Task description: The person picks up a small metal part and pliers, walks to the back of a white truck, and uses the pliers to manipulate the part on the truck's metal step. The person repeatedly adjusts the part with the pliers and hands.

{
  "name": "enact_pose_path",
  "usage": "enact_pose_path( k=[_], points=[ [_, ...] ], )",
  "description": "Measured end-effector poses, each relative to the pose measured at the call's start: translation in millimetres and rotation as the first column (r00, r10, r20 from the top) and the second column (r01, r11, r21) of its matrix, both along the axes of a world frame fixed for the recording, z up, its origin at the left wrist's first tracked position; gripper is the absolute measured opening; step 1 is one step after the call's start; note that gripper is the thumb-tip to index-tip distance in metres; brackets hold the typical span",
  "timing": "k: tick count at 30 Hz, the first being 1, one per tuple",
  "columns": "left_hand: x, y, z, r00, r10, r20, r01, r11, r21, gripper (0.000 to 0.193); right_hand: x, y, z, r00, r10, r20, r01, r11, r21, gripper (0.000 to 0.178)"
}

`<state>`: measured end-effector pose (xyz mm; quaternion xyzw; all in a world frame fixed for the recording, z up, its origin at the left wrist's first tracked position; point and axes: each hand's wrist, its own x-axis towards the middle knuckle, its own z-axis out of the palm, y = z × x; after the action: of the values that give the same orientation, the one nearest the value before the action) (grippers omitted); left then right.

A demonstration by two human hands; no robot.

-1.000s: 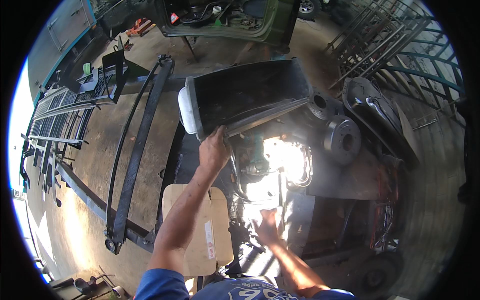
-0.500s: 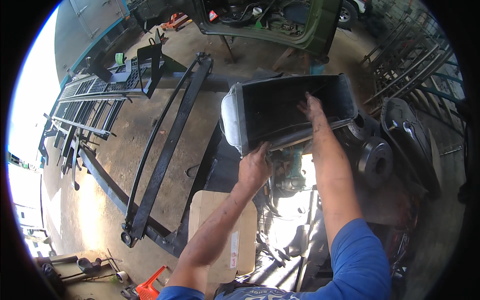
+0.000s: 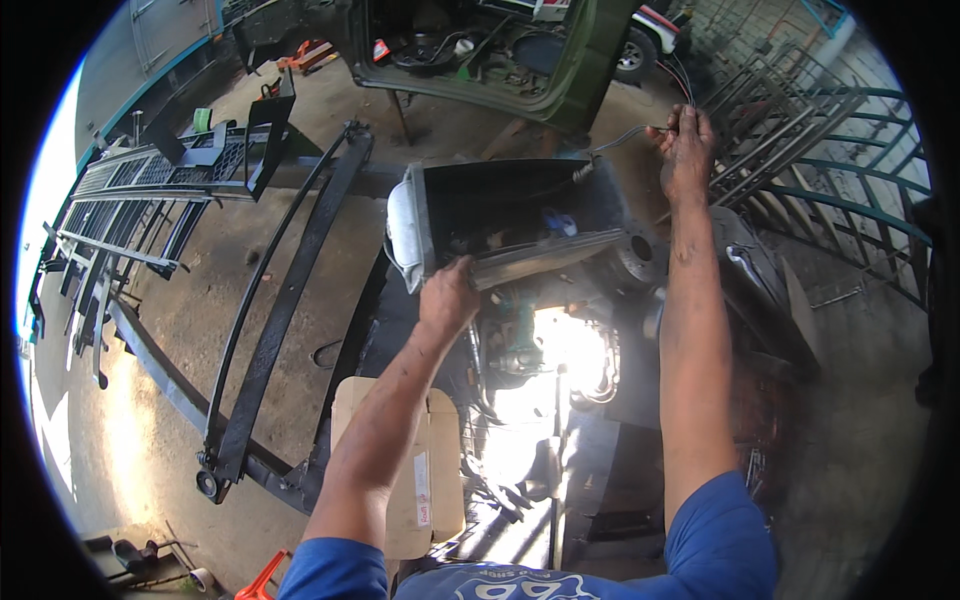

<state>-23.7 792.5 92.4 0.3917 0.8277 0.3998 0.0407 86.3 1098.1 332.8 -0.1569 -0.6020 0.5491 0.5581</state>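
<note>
A long, open black box with a pale cushion-like left end tilts in front of me. My left hand grips its near rim close to the left corner. Up beyond the box's right end, my right hand pinches a thin grey cable. From my fingers the cable hangs leftward to a coiled end over the box's far right corner; several thin wires rise behind the hand. A small blue and white item shows inside the box, its kind unclear.
A flat cardboard piece lies under my left forearm. Leaf springs and dark metal racks stand at left. A green vehicle door frame is ahead. Curved metal bars lean at right. Strong glare covers the bench centre.
My right hand has come out of the box and risen to the far right, now with a cable in its fingers. My left hand still grips the near rim. The view has shifted.
</note>
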Motion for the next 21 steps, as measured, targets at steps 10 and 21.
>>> enact_pose_path(
  k=[10, 21],
  points=[
    [-60, 17, 25, 0.993, -0.116, -0.008, 0.114, 0.985, -0.13, 0.052, 166, -190, 15, 0.996, 0.054, -0.066, -0.06, 0.995, -0.085, 0.021],
    [142, -252, -51, 0.935, -0.27, 0.23, 0.318, 0.926, -0.202, 0.032, 318, -348, -128, 0.994, 0.064, 0.089, -0.011, 0.865, -0.502, 0.021]
  ],
)
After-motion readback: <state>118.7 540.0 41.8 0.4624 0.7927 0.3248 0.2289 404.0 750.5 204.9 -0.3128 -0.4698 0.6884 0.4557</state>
